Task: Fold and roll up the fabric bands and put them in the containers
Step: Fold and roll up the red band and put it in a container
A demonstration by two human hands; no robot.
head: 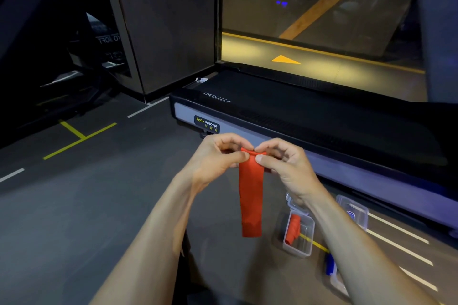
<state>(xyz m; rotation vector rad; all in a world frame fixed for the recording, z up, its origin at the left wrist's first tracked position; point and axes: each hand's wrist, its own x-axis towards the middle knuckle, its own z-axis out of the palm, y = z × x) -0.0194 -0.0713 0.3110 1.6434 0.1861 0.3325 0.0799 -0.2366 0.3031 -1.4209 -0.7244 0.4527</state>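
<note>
**Two hands start the roll at the top of a red band**

Two hands meet in mid-air above the dark floor (74, 205). The left hand (218, 156) and the right hand (282, 161) each pinch the top edge of the red fabric band (250, 195) between thumb and fingertips, fingers curled, while the rest of the band hangs straight down, free of the floor.

The step appears to be the first turn of the roll. To do it well, the person would likely keep both pinches level so the top edge stays square, turn it tightly, and let the hanging tail feed up evenly; a slack or skewed first turn would probably leave a cone-shaped roll that fits its box poorly.

Below and to the right, an open clear container (298, 235) sits on the floor with a rolled red band (292, 229) already inside. A second clear container (353, 210) lies just beyond it, near the treadmill (297, 111), whose long edge bounds the right side. Something blue (330, 265) lies by the right forearm. The floor to the left offers open room; the path down to the containers passes under the right wrist.
</note>
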